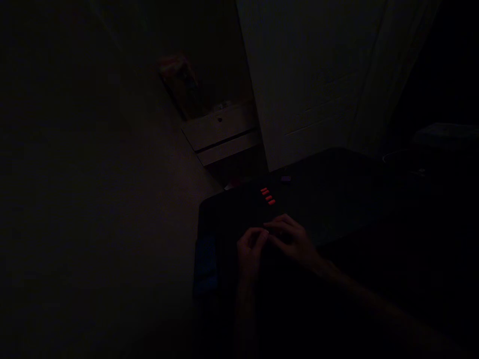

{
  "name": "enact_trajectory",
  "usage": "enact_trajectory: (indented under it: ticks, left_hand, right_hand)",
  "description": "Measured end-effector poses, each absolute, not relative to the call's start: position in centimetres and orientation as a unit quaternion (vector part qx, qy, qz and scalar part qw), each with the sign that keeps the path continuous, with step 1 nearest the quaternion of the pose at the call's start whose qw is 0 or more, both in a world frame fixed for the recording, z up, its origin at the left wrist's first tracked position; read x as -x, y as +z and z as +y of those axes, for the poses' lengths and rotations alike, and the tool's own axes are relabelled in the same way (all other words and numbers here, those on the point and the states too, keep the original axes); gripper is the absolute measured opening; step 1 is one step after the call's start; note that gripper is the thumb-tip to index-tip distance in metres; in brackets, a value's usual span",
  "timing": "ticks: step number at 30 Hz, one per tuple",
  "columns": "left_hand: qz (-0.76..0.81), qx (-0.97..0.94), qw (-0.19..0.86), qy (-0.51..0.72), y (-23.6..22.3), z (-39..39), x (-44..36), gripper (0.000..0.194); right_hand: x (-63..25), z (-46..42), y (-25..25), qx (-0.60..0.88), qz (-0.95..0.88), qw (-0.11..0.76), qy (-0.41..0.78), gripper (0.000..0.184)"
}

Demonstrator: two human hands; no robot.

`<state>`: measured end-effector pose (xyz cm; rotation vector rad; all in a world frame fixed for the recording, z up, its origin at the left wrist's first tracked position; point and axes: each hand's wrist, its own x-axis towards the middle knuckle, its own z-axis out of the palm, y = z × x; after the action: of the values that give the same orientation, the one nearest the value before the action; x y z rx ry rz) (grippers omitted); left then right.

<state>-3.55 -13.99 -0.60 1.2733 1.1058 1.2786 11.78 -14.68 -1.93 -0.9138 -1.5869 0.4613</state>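
In the head view, the left hand (251, 243) and right hand (294, 237) are held with fingertips pinched close together; whether anything is gripped cannot be told. Four red pieces (268, 196) are laid just beyond on the dark bench (228, 214).
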Motion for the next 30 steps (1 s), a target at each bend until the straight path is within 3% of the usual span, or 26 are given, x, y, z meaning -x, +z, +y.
enact_trajectory:
  ticks: [25,30]
  left_hand:
    - [0.427,-0.545,0.516,0.505,-0.49,-14.07,3.67,0.016]
    - [0.43,-0.533,0.515,0.516,-0.56,-13.98,3.6,0.019]
  right_hand:
    - [-11.81,-14.75,-1.92,0.387,-0.688,0.586,0.186,0.011]
    - [-11.68,-14.74,-1.78,0.384,-0.681,0.593,0.191,0.02]
